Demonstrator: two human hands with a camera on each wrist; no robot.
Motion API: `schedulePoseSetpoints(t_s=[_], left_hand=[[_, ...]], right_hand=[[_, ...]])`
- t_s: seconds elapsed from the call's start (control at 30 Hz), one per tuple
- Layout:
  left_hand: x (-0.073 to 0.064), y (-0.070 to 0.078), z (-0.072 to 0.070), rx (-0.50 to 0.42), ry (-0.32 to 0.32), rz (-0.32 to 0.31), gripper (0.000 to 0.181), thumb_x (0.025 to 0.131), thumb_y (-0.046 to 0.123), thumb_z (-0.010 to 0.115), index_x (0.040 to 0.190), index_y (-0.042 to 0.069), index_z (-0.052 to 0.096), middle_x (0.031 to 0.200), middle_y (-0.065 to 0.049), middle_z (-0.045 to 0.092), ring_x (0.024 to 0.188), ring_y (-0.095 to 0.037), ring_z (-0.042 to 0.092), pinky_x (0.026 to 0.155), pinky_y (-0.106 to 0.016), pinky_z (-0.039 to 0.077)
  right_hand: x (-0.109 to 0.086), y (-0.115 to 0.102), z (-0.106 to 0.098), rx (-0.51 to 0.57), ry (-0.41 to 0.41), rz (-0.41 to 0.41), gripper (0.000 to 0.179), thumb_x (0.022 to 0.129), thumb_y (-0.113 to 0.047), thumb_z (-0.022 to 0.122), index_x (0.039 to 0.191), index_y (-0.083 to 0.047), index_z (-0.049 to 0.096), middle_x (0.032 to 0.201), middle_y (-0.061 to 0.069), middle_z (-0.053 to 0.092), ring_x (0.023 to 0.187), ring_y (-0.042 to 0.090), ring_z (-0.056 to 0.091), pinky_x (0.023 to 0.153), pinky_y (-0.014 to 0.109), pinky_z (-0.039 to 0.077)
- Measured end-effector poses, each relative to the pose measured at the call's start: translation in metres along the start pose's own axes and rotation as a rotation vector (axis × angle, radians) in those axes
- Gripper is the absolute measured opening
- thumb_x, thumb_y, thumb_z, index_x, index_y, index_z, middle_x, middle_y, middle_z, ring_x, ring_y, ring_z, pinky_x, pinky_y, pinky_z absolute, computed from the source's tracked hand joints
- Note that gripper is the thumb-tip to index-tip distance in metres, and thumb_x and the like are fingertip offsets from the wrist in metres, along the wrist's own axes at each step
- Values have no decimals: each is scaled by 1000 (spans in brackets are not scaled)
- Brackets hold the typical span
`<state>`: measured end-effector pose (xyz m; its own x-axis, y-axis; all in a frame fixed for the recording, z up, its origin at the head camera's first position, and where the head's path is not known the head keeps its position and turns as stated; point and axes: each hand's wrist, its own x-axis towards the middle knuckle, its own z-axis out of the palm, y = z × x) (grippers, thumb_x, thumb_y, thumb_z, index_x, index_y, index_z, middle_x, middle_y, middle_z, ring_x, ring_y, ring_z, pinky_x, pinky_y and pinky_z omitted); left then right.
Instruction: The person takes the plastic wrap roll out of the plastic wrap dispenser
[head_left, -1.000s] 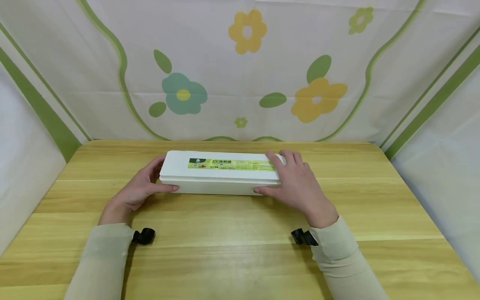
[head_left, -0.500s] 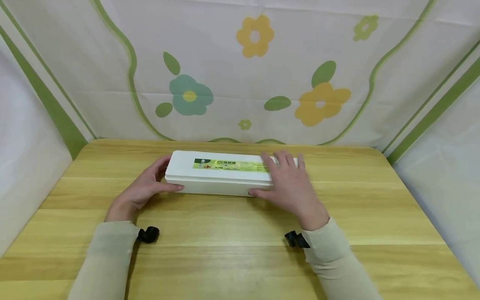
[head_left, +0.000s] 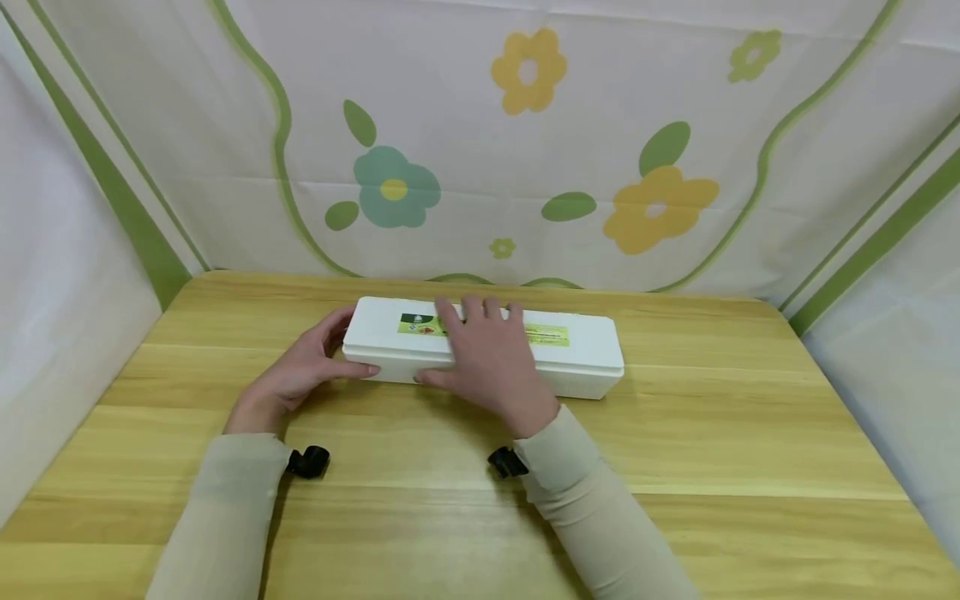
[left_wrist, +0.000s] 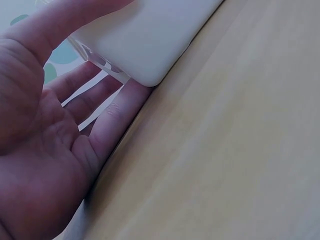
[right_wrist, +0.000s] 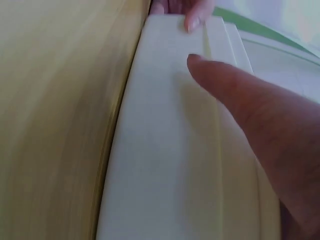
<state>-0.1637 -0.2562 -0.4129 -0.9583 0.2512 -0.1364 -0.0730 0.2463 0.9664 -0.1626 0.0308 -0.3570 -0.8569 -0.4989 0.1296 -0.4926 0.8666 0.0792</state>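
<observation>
A long white cling film box (head_left: 581,354) with a yellow-green label lies lengthwise on the wooden table, its lid down. My left hand (head_left: 303,367) grips the box's left end, thumb along the front face. In the left wrist view the other fingers (left_wrist: 117,107) reach round behind that end. Spread across the top, left of the middle, is my right hand (head_left: 491,358), covering part of the label. Its thumb (right_wrist: 230,87) lies over the front face in the right wrist view; whether it touches cannot be told.
The box stands near the back edge of the wooden table (head_left: 405,533). A flower-printed curtain (head_left: 465,150) hangs behind it, with pale cloth walls at both sides. Small black cameras (head_left: 309,462) sit on both wrists.
My right hand has slid left along the box, from its right end to left of the middle. The left hand keeps its hold. The view has shifted slightly.
</observation>
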Motion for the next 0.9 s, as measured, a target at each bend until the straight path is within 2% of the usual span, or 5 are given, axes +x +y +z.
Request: schedulePoseSetpoints(t_s=[0.17, 0.4, 0.67, 0.9], left_hand=[[-2, -1, 0, 0, -2, 0, 101, 85, 11, 91, 168, 22, 34, 164, -5, 42, 140, -25, 42, 106, -23, 44], [-6, 1, -5, 7, 3, 16, 100, 85, 9, 91, 167, 23, 35, 161, -4, 43, 135, -25, 45, 102, -23, 47], [-8, 1, -4, 4, -7, 17, 98, 87, 8, 90, 167, 22, 35, 163, -4, 41, 138, -25, 43, 103, -22, 47], [-5, 3, -1, 12, -16, 19, 99, 88, 10, 90, 168, 24, 33, 164, -3, 41, 141, -24, 40, 107, -25, 43]], right_hand=[[9, -19, 3, -80, 36, 22, 108, 82, -92, 62, 162, -24, 40, 145, 9, 61, 130, 39, 61, 106, 61, 46], [10, -24, 8, -138, 165, -9, 97, 82, -92, 62, 156, -31, 45, 136, 4, 64, 118, 37, 66, 99, 59, 50], [11, -33, 4, -108, 136, -10, 102, 82, -94, 58, 161, -32, 41, 140, 4, 62, 124, 36, 65, 103, 61, 49], [12, -33, 7, -148, 180, 4, 92, 86, -88, 58, 157, -31, 45, 136, 4, 66, 122, 33, 66, 103, 59, 49]])
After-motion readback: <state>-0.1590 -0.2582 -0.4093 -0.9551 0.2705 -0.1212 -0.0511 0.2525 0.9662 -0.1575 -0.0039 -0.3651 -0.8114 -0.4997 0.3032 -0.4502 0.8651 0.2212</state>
